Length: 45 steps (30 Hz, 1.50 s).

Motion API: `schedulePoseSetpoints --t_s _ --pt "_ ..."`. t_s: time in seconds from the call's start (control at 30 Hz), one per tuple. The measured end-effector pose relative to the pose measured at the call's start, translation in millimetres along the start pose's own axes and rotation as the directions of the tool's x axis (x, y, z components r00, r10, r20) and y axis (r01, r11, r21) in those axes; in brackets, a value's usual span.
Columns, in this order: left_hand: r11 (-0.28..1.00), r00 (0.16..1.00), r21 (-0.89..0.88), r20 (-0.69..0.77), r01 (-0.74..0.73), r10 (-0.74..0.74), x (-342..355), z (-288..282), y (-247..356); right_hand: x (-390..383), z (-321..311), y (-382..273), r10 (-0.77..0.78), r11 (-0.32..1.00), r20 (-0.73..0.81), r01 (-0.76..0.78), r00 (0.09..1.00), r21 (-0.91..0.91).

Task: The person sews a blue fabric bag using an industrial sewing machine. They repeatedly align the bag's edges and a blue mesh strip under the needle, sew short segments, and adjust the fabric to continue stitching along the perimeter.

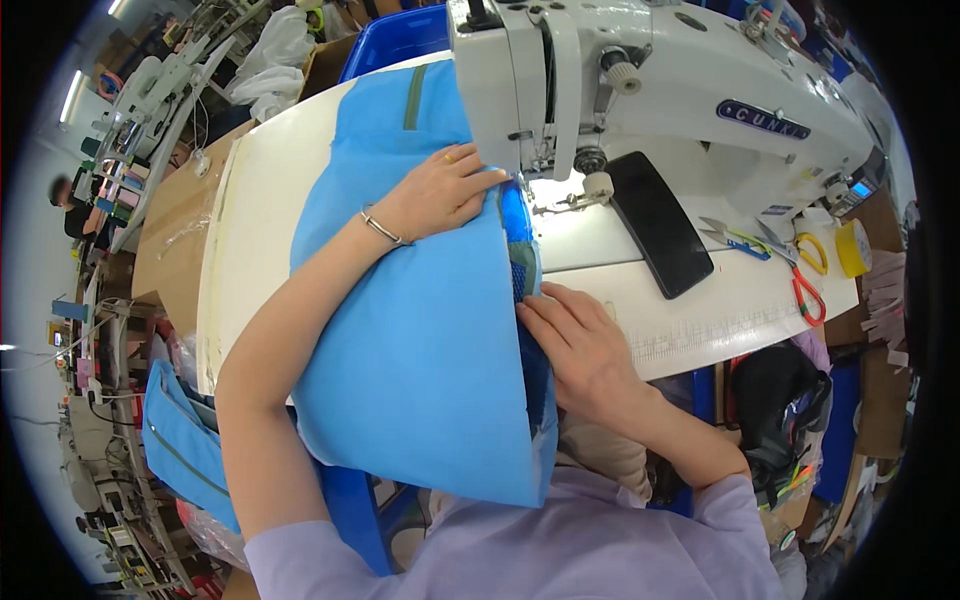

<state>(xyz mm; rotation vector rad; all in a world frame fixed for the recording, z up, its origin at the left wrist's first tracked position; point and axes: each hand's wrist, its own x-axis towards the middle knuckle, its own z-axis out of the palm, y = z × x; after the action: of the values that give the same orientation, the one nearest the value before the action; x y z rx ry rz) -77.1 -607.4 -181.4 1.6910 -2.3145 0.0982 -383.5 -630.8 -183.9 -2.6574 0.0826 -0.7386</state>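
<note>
A large light-blue fabric piece (420, 350) drapes over the sewing table and down toward my lap. Its right edge, with darker mesh and a green strip, runs up to the presser foot of a white sewing machine (495, 90). My left hand (435, 195), with a ring and a bracelet, lies on top of the fabric just left of the needle area, its index finger stretched toward the edge. Lower down, my right hand (580, 345) holds the fabric's right edge between its fingers; the thumb is hidden.
A black phone (662, 225) lies on the table right of the needle. Beyond it are blue-handled snips (738, 240), red-handled scissors (805, 295) and a yellow tape roll (853, 248). A blue bin (400, 45) stands behind the table. Another blue fabric piece (185, 440) hangs at left.
</note>
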Motion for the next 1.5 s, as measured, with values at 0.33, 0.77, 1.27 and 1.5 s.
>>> schedulePoseSetpoints --t_s 0.33,0.77,1.27,1.5 --pt "0.994 0.981 0.015 0.16 0.108 -0.109 19 -4 -22 12 3 20 -0.011 0.999 0.013 0.012 1.0 -0.031" --pt "0.997 0.996 0.074 0.083 0.023 -0.029 17 -35 -6 9 7 21 0.006 1.0 -0.001 -0.006 1.0 -0.012" --pt "0.839 0.945 0.44 -0.216 0.32 -0.246 -207 -106 119 9 13 16 -0.054 0.998 -0.144 0.055 0.988 -0.001" --pt "0.87 0.907 0.362 -0.373 0.335 -0.195 -120 -146 145 5 10 18 -0.167 0.982 -0.109 0.155 0.98 -0.108"
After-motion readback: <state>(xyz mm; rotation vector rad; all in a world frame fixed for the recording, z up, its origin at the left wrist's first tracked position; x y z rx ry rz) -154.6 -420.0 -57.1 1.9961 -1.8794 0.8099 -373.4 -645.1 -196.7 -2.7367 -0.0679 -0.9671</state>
